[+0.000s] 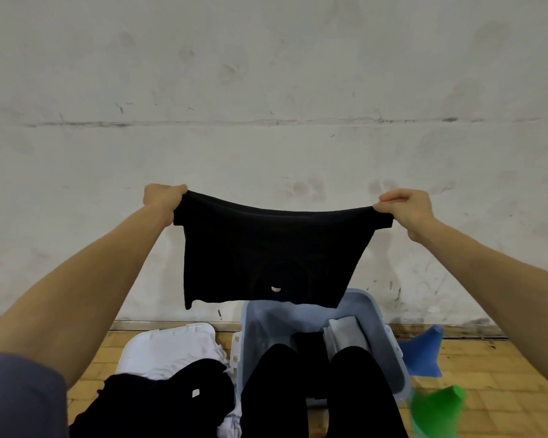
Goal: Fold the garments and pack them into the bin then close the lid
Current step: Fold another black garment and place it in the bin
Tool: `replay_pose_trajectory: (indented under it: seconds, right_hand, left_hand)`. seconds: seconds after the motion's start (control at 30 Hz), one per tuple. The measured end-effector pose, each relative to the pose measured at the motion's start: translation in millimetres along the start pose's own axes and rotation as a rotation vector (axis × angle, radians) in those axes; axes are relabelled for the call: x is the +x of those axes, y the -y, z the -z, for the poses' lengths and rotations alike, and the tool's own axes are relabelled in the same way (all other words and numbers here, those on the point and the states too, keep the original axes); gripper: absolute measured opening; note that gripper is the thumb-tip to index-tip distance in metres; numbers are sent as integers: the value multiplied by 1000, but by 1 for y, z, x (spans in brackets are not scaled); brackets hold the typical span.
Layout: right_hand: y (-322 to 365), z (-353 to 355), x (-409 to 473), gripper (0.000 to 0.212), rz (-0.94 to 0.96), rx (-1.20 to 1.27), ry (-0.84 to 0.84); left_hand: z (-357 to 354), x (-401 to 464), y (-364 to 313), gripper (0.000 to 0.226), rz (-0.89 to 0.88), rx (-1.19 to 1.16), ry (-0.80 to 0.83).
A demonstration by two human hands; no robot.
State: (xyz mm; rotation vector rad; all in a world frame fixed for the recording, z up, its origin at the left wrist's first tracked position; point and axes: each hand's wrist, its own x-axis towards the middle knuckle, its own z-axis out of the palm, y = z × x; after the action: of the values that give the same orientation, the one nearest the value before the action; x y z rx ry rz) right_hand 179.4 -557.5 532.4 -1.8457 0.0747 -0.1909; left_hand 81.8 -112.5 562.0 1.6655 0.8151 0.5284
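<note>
A black garment (266, 248) hangs stretched between my two raised hands, in front of the wall and above the bin. My left hand (162, 197) grips its upper left corner. Its upper right corner is pinched by my right hand (405, 207). Below stands the pale blue bin (389, 343), open, with a folded grey piece (345, 335) and a dark piece (310, 346) inside. The white lid (159, 346) lies on the floor left of the bin, and on it rests a pile of black (165, 396) and white (209, 352) garments.
My legs in black trousers (317, 399) stretch toward the bin. A blue cloth (424, 352) and a green one (437, 409) lie on the yellow tiled floor to the right. A scuffed white wall (266, 90) rises close behind the bin.
</note>
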Motion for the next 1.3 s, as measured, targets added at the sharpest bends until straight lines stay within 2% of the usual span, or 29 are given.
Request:
replay_pose_trajectory:
  seconds: [0.07,0.13,0.23,0.3,0.43,0.53,0.63,0.8,0.93,1.0,1.07,1.17,1.3]
  right_hand:
    - [-3,-1,4,19,-47,96,-50]
    - [-4,0,5,20,-50,88,-36]
    - [0,7,0,26,39,-73,35]
    - [1,9,-4,30,111,-241,77]
    - [-6,8,-5,28,192,-549,66]
    - [-11,7,-5,30,235,-680,36]
    - [-14,6,-7,34,268,-760,36]
    - [-10,7,-10,27,212,-813,88]
    - [-11,14,-13,17,209,-651,133]
    - [-12,16,-16,13,129,-439,182]
    - [-15,15,-17,11,32,-173,175]
    - [-19,12,-16,15,-55,124,91]
    - [-23,9,-18,22,-66,204,35]
  left_hand:
    - [-5,-1,1,22,-8,-9,13]
    - [-5,1,1,23,-33,13,-6]
    - [-1,9,4,17,-57,9,-38]
    - [1,11,5,25,-57,-27,-10]
    - [-2,3,1,38,-63,-55,189]
    - [1,-6,-5,38,-20,-82,390]
    - [3,-9,-8,44,-44,70,517]
    - [1,-7,-3,36,-229,527,516]
    - [1,-4,5,15,-375,770,399]
    - [6,-1,9,15,-415,810,336]
    - [10,3,14,24,-398,709,292]
    - [12,-3,23,26,-253,269,320]
    - [12,-14,37,25,-60,-254,308]
